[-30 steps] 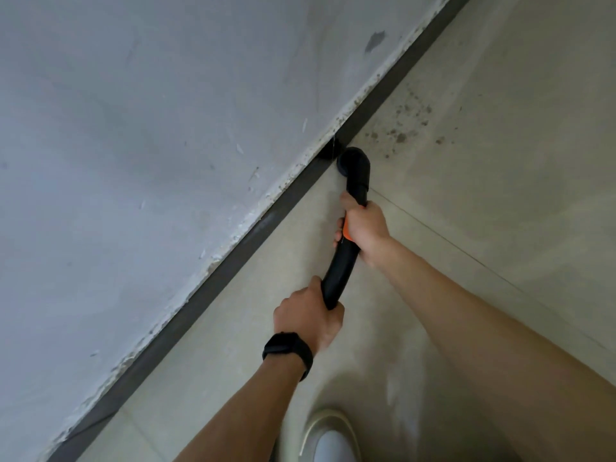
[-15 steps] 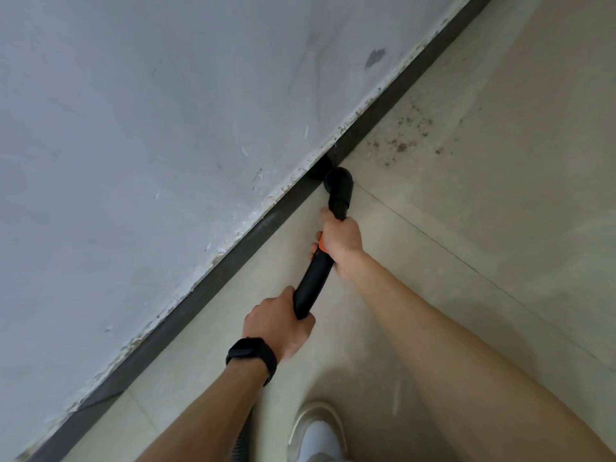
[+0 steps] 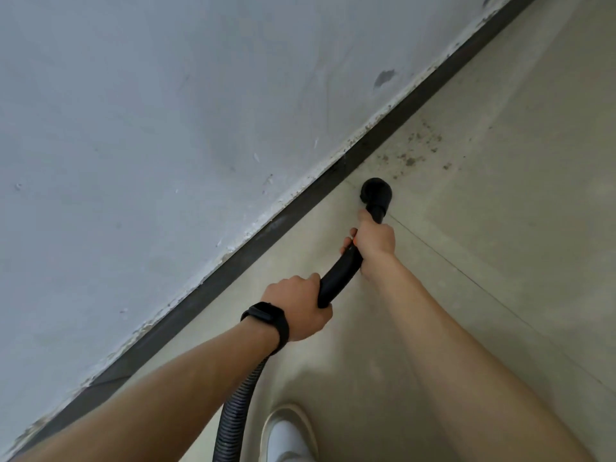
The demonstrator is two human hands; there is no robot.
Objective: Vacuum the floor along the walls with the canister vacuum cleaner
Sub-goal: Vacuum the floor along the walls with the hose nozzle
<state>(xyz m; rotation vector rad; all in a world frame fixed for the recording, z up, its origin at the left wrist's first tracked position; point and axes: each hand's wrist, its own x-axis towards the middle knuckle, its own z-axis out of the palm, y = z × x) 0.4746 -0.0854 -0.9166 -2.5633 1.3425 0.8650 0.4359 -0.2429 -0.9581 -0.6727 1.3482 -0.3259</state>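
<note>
Two grips clamp the vacuum's smooth, curved black wand (image 3: 340,275): the left grip (image 3: 300,308) curls round its lower end, where the ribbed hose (image 3: 240,411) begins, and the right grip (image 3: 375,241) wraps it higher up. The rounded nozzle (image 3: 376,191) sits on the matte beige tile floor (image 3: 483,278), just beside the dark baseboard (image 3: 233,271) under a chipped grey wall (image 3: 166,128), near gritty dark specks (image 3: 410,158).
</note>
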